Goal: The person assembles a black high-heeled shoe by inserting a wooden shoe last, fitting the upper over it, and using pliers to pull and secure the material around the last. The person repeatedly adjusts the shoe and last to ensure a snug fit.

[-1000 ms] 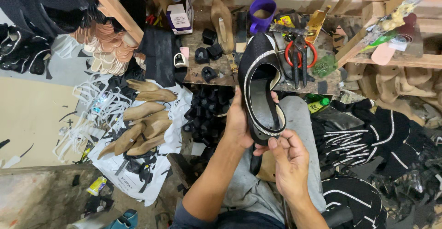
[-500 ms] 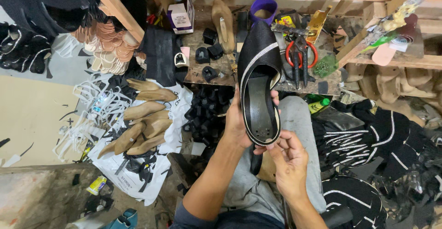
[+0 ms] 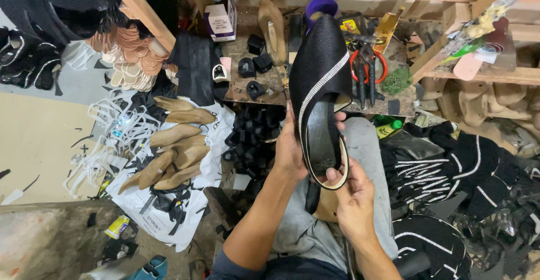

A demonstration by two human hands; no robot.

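Shoe [image 3: 322, 102], black, pointed toe, glittery strip running diagonally across the upper: you've got it upright over your lap, long axis running away from you, toe aimed at the bench [image 3: 256, 88], heel end nearest your body. Sole side faces away, opening faces you.

Left hand [image 3: 291, 150] is wrapped on the shoe's left edge at mid-length, fingers closed round it, tips showing on the far side. Right hand [image 3: 353, 198] sits below, at the heel end, thumb and forefinger pinched on the pale rim of the back edge. So right is nearer the heel, left nearer the waist; toe is beyond both.

Round you, w/ no reading of print:
- small white and purple carton [image 3: 220, 20], upright, back of bench, left of the toe
- red-handled pliers [image 3: 367, 66] flat on the bench, just right of the shoe
- green-capped bottle [image 3: 389, 129] lying beside your right knee
- yellow tube [image 3: 117, 226] on the floor, lower left
- white printed bag [image 3: 169, 215] spread on the floor under tan shoe lasts [image 3: 171, 159]
- black heel blocks [image 3: 250, 136] piled btw the lasts and your left arm
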